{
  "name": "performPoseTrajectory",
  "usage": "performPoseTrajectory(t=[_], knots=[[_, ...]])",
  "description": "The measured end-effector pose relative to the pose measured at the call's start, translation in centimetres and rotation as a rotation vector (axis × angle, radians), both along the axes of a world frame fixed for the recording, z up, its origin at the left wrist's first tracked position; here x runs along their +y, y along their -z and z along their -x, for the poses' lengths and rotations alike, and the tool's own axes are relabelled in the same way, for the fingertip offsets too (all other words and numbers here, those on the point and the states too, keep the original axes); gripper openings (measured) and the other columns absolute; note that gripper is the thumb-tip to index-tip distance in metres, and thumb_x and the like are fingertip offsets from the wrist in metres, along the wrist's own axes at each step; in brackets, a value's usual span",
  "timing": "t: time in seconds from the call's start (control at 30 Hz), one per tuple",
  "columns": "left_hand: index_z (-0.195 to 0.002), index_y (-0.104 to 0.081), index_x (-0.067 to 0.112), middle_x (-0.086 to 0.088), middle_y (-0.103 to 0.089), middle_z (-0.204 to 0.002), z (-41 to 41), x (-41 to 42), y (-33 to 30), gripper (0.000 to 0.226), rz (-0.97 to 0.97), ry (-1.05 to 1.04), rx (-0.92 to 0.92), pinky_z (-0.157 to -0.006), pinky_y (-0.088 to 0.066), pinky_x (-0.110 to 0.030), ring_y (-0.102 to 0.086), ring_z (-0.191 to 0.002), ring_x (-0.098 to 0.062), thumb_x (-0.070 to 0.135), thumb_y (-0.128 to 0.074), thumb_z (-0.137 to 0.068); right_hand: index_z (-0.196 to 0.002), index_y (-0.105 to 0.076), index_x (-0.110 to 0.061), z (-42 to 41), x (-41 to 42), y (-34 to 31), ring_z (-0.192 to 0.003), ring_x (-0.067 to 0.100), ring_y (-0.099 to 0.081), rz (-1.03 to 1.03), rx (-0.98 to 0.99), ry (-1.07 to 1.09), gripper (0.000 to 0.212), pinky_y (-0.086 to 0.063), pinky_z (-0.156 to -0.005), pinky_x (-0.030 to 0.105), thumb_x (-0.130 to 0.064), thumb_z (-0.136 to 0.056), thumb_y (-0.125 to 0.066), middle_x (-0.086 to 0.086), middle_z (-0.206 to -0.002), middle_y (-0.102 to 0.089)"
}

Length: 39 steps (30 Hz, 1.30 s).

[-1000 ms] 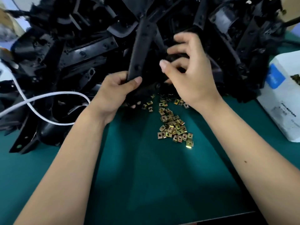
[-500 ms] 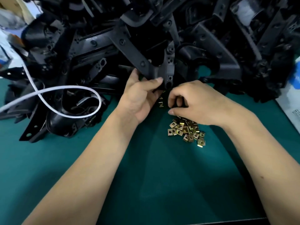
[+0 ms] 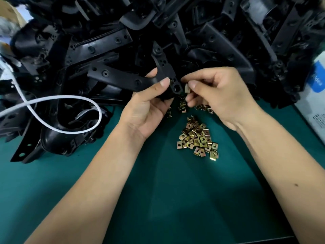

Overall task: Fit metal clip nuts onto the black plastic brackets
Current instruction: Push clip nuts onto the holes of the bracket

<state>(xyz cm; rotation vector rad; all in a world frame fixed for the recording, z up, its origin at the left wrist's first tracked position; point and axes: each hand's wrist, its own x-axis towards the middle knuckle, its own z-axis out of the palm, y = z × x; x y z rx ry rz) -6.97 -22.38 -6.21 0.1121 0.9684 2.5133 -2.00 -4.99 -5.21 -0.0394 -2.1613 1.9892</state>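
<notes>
Two hands at work over the green mat (image 3: 158, 199). Our left hand (image 3: 149, 106) grips one black plastic bracket (image 3: 126, 79), thumb curled over its top face, fingers wrapped underneath. Bracket is matte black, flat and strap-like, with several round moulded holes and bosses along it. It forks: one long arm runs left, roughly parallel to the mat's far edge, tip pointing at the left edge; a shorter arm rises away from us toward the heap. The held end has a perforated tab facing right.

Our right hand (image 3: 218, 95) pinches a single clip nut (image 3: 186, 88) between thumb and forefinger, other fingers loosely curled. Nut looks pale metal, small and squarish, edge-on to us; we can't tell which way its open side faces. It sits just beside the bracket's tab, whether touching we can't tell.

Loose clip nuts (image 3: 198, 138) lie in a pile near the mat's middle, brass-yellow squares each with a centre hole, lying at mixed angles. A few more are scattered under the right hand's fingers.

Heap of black brackets (image 3: 193, 32) covers the mat's whole far edge. White cable (image 3: 70, 99) loops over the heap at the left edge. White box with blue label (image 3: 314, 103) stands at the right edge.
</notes>
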Motion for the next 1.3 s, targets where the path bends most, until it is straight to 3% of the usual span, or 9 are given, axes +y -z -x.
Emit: performPoseTrajectory(t=[0.13,0.27,0.33,0.47,0.6,0.73,0.8,0.93,1.3], knots=[[-0.127,-0.054,0.017,-0.008,-0.076,-0.107,-0.1,-0.2,0.2,0.052,0.019,0.039,0.016,-0.079,-0.062,-0.030,-0.074,-0.098,-0.021,0.000,-0.068,-0.080,-0.107,-0.074,0.002,-0.2,-0.1,-0.7,-0.086,0.026,-0.077,0.352,0.009,0.018,0.017,-0.060,-0.077,0.025,0.007,-0.098,-0.061,0.012,-0.089,-0.074],[-0.111,-0.061,0.017,-0.007,-0.076,-0.106,-0.1,-0.1,0.4,0.037,0.029,0.059,0.021,-0.088,-0.059,-0.031,-0.074,-0.100,-0.021,-0.001,-0.068,-0.079,-0.103,-0.073,0.002,-0.4,-0.1,-1.0,-0.090,0.029,-0.078,0.428,-0.011,0.024,0.014,-0.060,-0.073,0.022,0.008,-0.095,-0.063,0.012,-0.086,-0.077],[-0.110,-0.062,0.016,-0.008,-0.075,-0.107,0.0,-0.1,0.4,0.036,0.037,0.066,0.024,-0.088,-0.059,-0.030,-0.073,-0.100,-0.021,-0.001,-0.068,-0.079,-0.100,-0.074,-0.002,-0.5,0.0,-1.1,-0.084,0.023,-0.077,0.392,-0.025,0.023,0.012,-0.058,-0.064,0.021,0.005,-0.094,-0.066,0.009,-0.087,-0.077],[-0.133,-0.050,0.014,-0.012,-0.069,-0.118,0.0,-0.1,0.3,0.057,0.030,0.085,0.029,-0.091,-0.059,-0.032,-0.070,-0.106,-0.024,-0.001,-0.067,-0.080,-0.099,-0.077,-0.008,-0.6,0.4,-1.1,-0.077,0.017,-0.071,0.235,0.005,0.006,0.013,-0.051,-0.054,0.020,0.002,-0.092,-0.070,0.009,-0.089,-0.075],[-0.127,-0.049,0.015,-0.012,-0.071,-0.114,0.1,-0.3,0.4,0.052,0.032,0.111,0.041,-0.086,-0.062,-0.033,-0.072,-0.102,-0.023,-0.002,-0.067,-0.081,-0.103,-0.078,-0.008,-0.3,0.1,-0.6,-0.078,0.016,-0.070,0.086,0.113,0.038,0.017,-0.056,-0.059,0.023,0.002,-0.094,-0.068,0.004,-0.087,-0.075],[-0.112,-0.058,0.013,-0.018,-0.070,-0.119,0.1,-0.1,0.6,0.036,0.125,0.165,0.066,-0.102,-0.057,-0.047,-0.068,-0.113,-0.033,-0.002,-0.070,-0.081,-0.102,-0.078,-0.010,-0.2,-0.1,0.0,-0.080,0.018,-0.075,-0.040,0.170,0.089,0.014,-0.061,-0.061,0.027,-0.001,-0.094,-0.071,0.003,-0.089,-0.078],[-0.096,-0.061,0.017,-0.014,-0.071,-0.109,0.1,0.0,0.5,0.029,0.186,0.142,0.063,-0.097,-0.057,-0.046,-0.068,-0.106,-0.033,0.001,-0.073,-0.076,-0.102,-0.078,-0.010,-0.1,0.1,0.2,-0.078,0.020,-0.075,-0.101,0.177,0.094,0.012,-0.061,-0.061,0.030,-0.003,-0.094,-0.073,0.006,-0.089,-0.076],[-0.091,-0.060,0.017,-0.006,-0.073,-0.088,0.3,0.0,0.5,0.030,0.278,0.099,0.095,-0.077,-0.062,-0.037,-0.071,-0.083,-0.023,0.001,-0.077,-0.071,-0.102,-0.077,-0.008,-0.1,0.2,0.2,-0.072,0.022,-0.074,-0.223,0.191,0.057,0.010,-0.062,-0.059,0.031,-0.006,-0.094,-0.073,0.006,-0.086,-0.074],[-0.102,-0.059,0.011,-0.009,-0.076,-0.090,0.3,-0.5,-0.3,0.038,0.336,0.134,0.141,-0.075,-0.064,-0.037,-0.075,-0.084,-0.023,-0.001,-0.074,-0.069,-0.097,-0.074,-0.004,-0.3,1.7,-0.9,-0.064,0.022,-0.072,-0.193,0.122,-0.152,0.011,-0.060,-0.059,0.027,0.005,-0.090,-0.073,0.008,-0.075,-0.072]])
